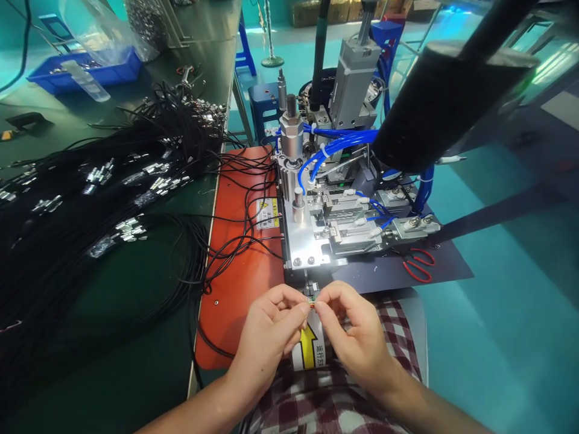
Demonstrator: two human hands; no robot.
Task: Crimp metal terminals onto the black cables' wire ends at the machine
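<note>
Dark green surface [113,337] spread with bundled black cables [90,199], metal ends glinting. Pneumatic fixture machine [335,199] with blue hoses on an orange mat [235,277]. Red-handled scissors [418,263] just right of it. Left hand [266,331] and right hand [357,337] meeting above a checked lap, each grip pinching a tiny part [312,303] between fingertips, near the machine's front edge.

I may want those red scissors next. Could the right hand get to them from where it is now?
Probably yes. The red scissors lie in the open on the dark mat, up and right of the right hand, with nothing between. That hand pinches a small part together with the left hand.
</note>
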